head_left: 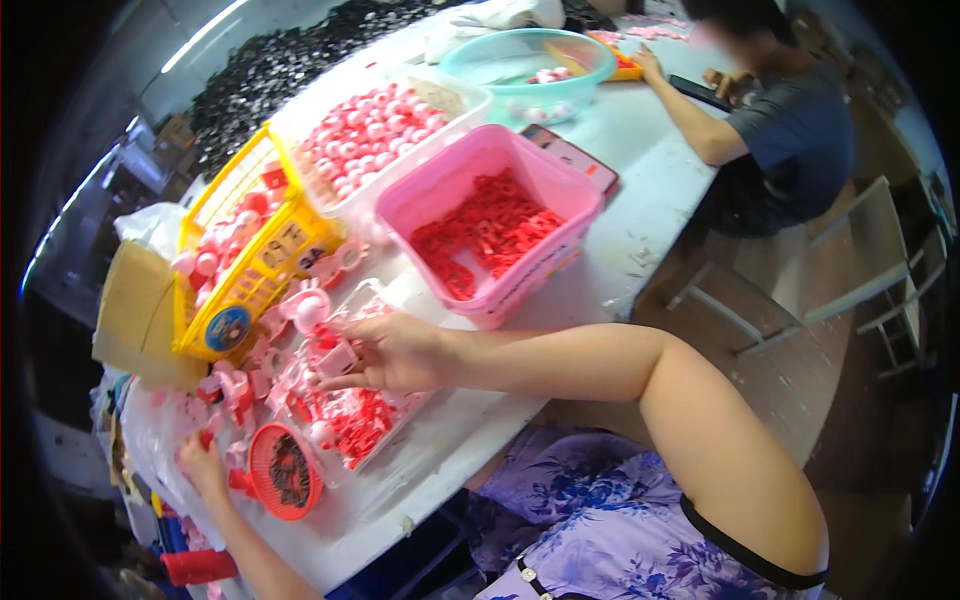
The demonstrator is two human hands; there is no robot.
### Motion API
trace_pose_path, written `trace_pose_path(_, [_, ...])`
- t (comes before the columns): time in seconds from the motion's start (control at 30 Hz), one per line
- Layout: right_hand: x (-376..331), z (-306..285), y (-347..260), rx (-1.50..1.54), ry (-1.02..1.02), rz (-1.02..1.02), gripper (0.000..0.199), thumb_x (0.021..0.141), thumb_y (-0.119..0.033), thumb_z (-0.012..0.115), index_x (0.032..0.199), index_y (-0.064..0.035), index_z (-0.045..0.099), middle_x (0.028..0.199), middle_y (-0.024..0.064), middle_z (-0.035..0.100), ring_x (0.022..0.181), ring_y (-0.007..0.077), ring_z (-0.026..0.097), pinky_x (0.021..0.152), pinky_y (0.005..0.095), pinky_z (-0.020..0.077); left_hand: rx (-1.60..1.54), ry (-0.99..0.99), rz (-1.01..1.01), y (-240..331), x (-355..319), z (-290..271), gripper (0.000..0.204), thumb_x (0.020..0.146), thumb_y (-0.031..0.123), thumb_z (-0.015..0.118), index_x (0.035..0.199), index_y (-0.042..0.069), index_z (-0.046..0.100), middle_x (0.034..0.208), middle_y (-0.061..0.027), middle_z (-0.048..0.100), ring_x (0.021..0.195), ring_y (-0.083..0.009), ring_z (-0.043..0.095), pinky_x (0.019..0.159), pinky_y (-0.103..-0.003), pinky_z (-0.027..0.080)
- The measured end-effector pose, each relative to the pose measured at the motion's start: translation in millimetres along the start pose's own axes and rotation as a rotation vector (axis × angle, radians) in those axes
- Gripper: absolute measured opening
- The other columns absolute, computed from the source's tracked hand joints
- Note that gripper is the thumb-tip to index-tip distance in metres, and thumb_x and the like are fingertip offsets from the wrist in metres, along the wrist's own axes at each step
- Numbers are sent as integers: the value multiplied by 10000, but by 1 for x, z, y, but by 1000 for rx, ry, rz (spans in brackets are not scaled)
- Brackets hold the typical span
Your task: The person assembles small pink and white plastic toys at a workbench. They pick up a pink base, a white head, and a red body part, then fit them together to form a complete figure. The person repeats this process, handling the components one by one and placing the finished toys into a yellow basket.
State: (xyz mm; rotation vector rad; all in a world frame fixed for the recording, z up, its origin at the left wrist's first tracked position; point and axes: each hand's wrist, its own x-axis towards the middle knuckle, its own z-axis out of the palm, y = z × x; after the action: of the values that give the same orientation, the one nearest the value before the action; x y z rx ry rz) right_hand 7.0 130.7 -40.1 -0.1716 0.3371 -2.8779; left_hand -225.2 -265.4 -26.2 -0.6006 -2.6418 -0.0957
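My right hand [402, 352] reaches over a shallow clear tray [408, 412] of mixed pink and red plastic parts. Its fingers are bent around a pink plastic part [336, 360]. At the table's left side, my left hand [204, 466] is closed on a small red plastic piece [206, 438]. Between the hands stands a round red basket [264, 489] with small dark pieces in it. Loose pink and red plastic parts [236, 392] lie in a heap beyond this basket.
A tilted yellow basket [262, 285] of pink parts stands beyond the heap. Near it are a pink tub [480, 297] of red pieces, a clear bin [470, 95] of pink balls and a teal bowl [480, 75]. Another person [790, 130] sits at far right by a white chair [850, 265].
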Motion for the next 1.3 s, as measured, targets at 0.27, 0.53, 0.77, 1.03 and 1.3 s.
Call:
trace_pose_path(0.27, [-5, 14, -1, -35, 30, -16, 159, 984, -177, 465, 1052, -50, 533, 826, -15, 553, 756, 104, 578, 1017, 497, 455, -670, 8, -306, 15, -112, -91, 268, 909, 194, 601, 1118, 29, 563, 936, -83, 620, 816, -173, 575, 726, -281, 450])
trace_pose_path(0.53, [6, 10, 3, -6, 94, 7, 203, 979, -211, 477, 1006, -19, 535, 789, 70, 566, 968, 287, 607, 1011, 466, 462, -1241, -10, -659, 78, -238, -82, 247, 937, 184, 580, 1155, 79, 531, 969, -12, 605, 806, -57, 578, 593, -181, 437])
trace_pose_path(0.77, [1, 17, -1, -112, 59, 28, 247, 1004, -206, 406, 1107, -13, 520, 1046, 148, 583, 1032, 281, 593, 1024, 471, 459, -1407, 338, -766, 128, -252, -89, 324, 950, 147, 559, 1247, 46, 481, 925, -63, 636, 867, -113, 599, 741, -240, 489])
trace_pose_path(1.03, [-4, 20, 0, -138, 37, 42, 265, 1009, -201, 385, 1130, -5, 517, 1140, 181, 563, 1117, 331, 556, 1049, 478, 433, -133, 209, -409, 135, -252, -73, 317, 933, 169, 575, 1232, 63, 571, 1206, -157, 506, 1058, -273, 525, 918, -369, 423])
trace_pose_path(1.3, [-3, 18, 3, -166, -3, 40, 408, 1013, -223, 358, 1316, 51, 359, 1304, 266, 440, 1271, 380, 420, 1077, 435, 407, -358, 88, -376, 130, -265, -82, 392, 918, 122, 566, 1307, 82, 527, 1343, -173, 437, 1099, -270, 499, 884, -334, 417])
